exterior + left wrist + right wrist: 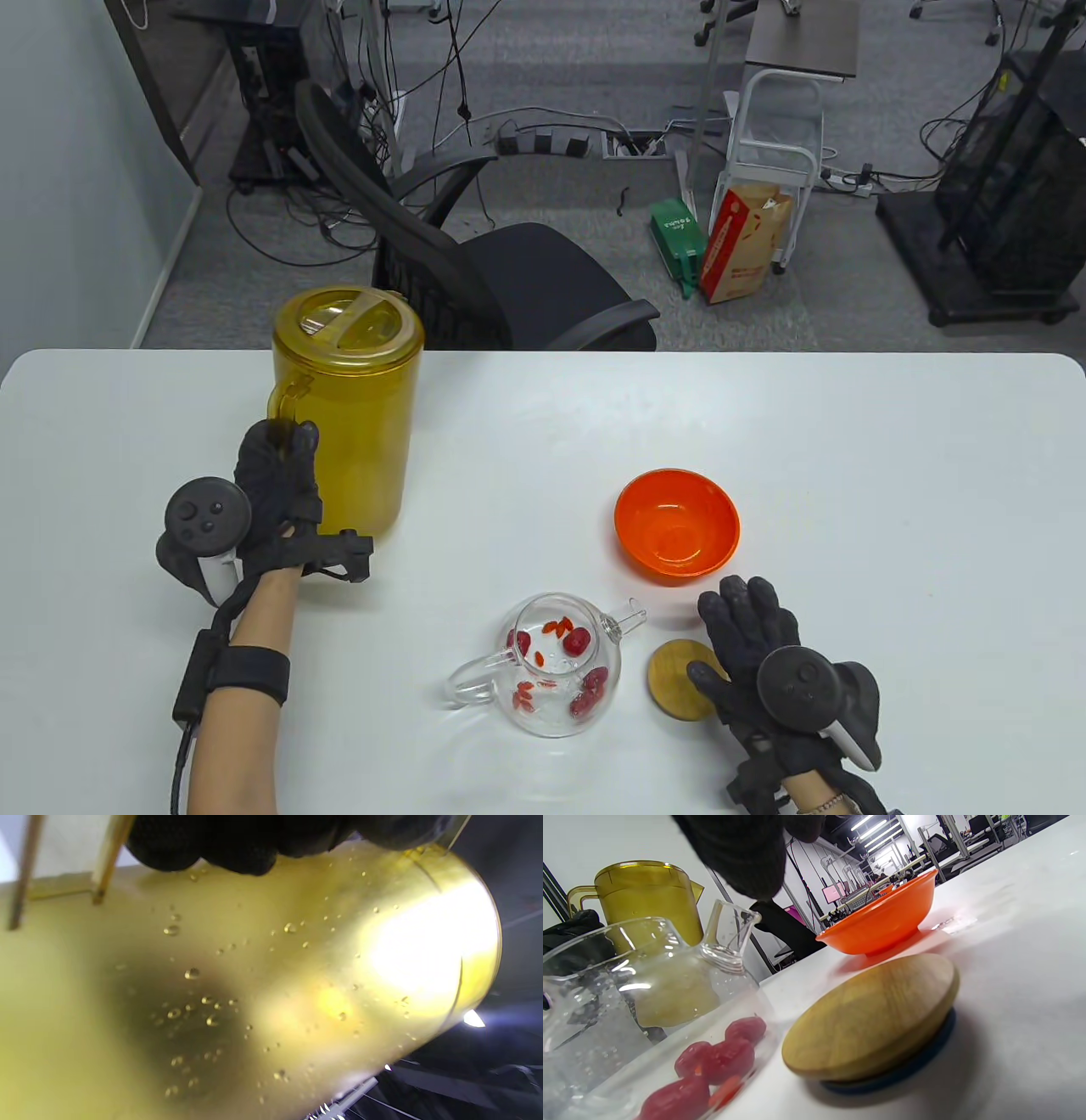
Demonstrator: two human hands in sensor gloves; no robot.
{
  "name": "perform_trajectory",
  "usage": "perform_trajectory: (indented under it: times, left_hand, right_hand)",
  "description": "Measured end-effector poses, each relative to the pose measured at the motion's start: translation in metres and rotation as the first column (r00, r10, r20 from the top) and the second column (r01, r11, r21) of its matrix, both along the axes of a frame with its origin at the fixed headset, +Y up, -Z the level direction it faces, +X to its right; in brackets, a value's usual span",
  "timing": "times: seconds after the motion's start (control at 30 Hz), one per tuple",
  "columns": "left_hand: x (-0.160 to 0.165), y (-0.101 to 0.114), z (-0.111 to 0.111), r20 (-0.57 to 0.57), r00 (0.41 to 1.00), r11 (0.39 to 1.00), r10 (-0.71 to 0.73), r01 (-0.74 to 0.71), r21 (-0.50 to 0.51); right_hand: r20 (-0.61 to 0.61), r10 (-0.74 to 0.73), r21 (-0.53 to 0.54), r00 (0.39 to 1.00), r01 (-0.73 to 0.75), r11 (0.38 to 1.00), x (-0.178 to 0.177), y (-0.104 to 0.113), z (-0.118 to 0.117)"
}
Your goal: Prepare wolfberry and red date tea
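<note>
A tall yellow translucent pitcher (348, 407) with its lid on stands upright at the table's left; its wet wall fills the left wrist view (271, 984). My left hand (276, 484) grips the pitcher's handle. A clear glass teapot (556, 662) without lid sits at the front centre, holding red dates and wolfberries (585, 688); it also shows in the right wrist view (649, 1005). Its round wooden lid (679, 679) lies on the table to its right (874, 1014). My right hand (751, 632) rests open, flat, over the lid's right edge.
An empty orange bowl (677, 524) stands behind the wooden lid, also in the right wrist view (882, 916). A black office chair (475, 272) stands beyond the table's far edge.
</note>
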State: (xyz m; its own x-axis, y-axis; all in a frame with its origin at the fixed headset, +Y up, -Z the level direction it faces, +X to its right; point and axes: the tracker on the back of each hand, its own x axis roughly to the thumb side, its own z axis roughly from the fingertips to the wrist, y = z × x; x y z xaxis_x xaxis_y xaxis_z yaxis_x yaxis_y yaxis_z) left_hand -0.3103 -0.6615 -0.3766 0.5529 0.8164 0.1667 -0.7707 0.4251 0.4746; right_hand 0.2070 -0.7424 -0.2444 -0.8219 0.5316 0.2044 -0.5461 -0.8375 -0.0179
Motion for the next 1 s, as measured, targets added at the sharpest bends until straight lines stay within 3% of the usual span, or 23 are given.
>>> perform_trajectory:
  times: [0.17,0.3,0.43,0.77,1.0]
  left_hand:
    - [0.021,0.024,0.011,0.186,0.981,0.993,0.062,-0.080,0.090]
    - [0.034,0.056,0.023,0.341,0.936,0.991,-0.090,0.050,0.125]
    - [0.040,0.076,0.032,0.423,0.893,0.985,-0.151,0.102,0.138]
    - [0.060,0.094,0.050,0.619,0.717,0.939,-0.320,0.328,0.106]
    - [0.076,0.105,0.060,0.677,0.616,0.877,-0.404,0.470,0.096]
  right_hand:
    - [0.008,0.024,0.023,1.000,-0.025,0.999,0.002,0.003,0.002]
    - [0.002,0.026,0.030,1.000,-0.026,0.999,0.001,0.003,0.002]
    - [-0.004,0.015,0.035,1.000,-0.015,0.999,0.002,0.004,0.003]
    - [-0.023,0.014,0.033,1.000,-0.013,0.999,0.000,0.005,0.004]
    - [-0.021,0.014,0.035,1.000,-0.013,0.999,0.000,0.006,0.005]
